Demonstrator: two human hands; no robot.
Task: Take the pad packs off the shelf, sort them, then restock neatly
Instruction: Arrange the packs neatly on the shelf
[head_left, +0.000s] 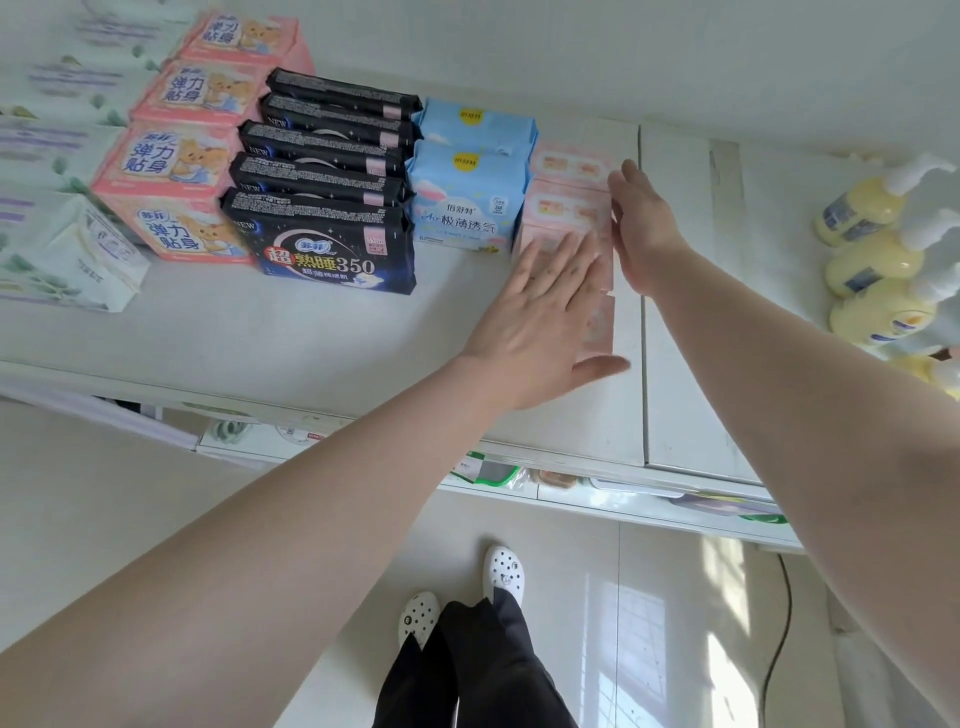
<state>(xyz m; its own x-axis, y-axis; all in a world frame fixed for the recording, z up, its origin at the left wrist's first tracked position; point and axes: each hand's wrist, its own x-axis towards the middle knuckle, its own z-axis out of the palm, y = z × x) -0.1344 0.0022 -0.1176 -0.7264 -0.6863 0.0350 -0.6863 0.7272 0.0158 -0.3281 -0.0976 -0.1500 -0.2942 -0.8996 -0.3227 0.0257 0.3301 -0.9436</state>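
Both bare arms reach forward, fully stretched. The left hand (540, 312) lies flat, palm down, fingers straight and together, thumb splayed to the right. The right hand (641, 223) stands on edge just right of it, fingers straight, palm facing left.

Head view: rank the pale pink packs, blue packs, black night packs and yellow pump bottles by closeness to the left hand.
1. Pale pink packs: under the left hand, touching.
2. Blue packs: next row to its left.
3. Black night packs: one row further left.
4. Yellow pump bottles: far right, beyond the right hand.
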